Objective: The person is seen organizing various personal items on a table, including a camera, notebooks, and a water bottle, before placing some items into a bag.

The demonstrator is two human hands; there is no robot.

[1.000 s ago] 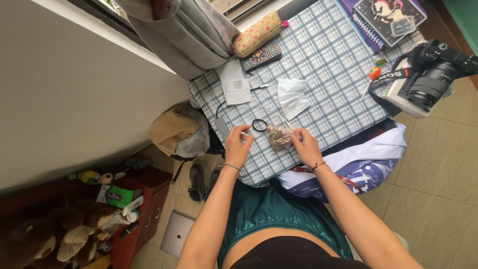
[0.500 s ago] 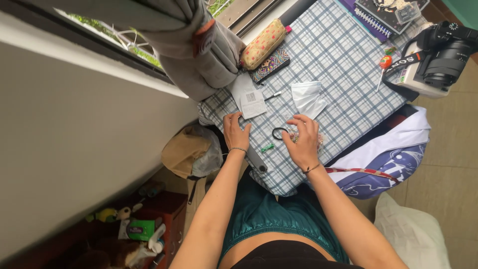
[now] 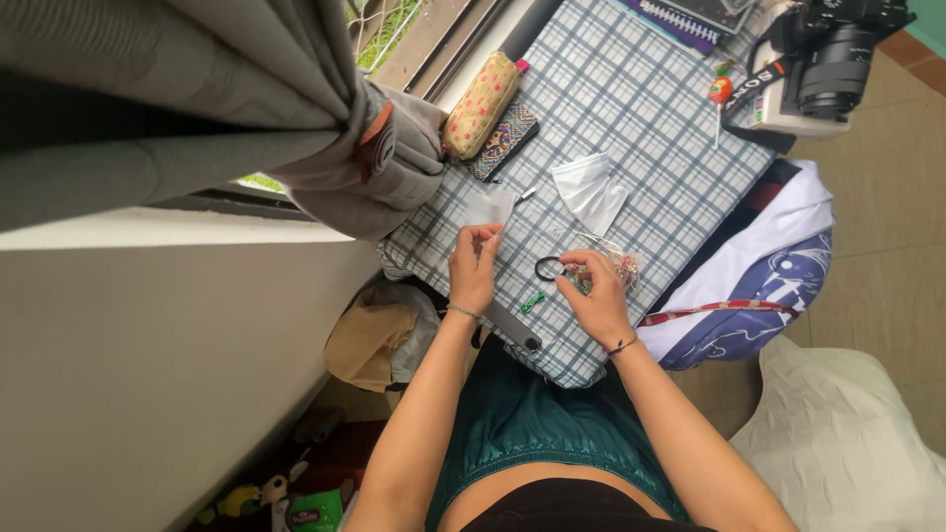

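Checked cloth covers the table [image 3: 631,108] under both hands. Right hand [image 3: 597,296] has its fingertips pinched on a small clear bag [image 3: 613,266] of beads, a black hair tie [image 3: 548,268] just left of them. Left hand [image 3: 474,268] pinches something too small to tell, a green clip [image 3: 533,300] lying between the hands. Beyond the fingers lie a folded white mask [image 3: 589,189] and a spotted pouch [image 3: 480,105].

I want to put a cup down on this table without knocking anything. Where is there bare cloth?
The widest bare stretch of checked tablecloth lies between the pencil case, the white face mask and the camera. Near the left hand and right hand it is crowded: hair tie, small clear bag, green clip.
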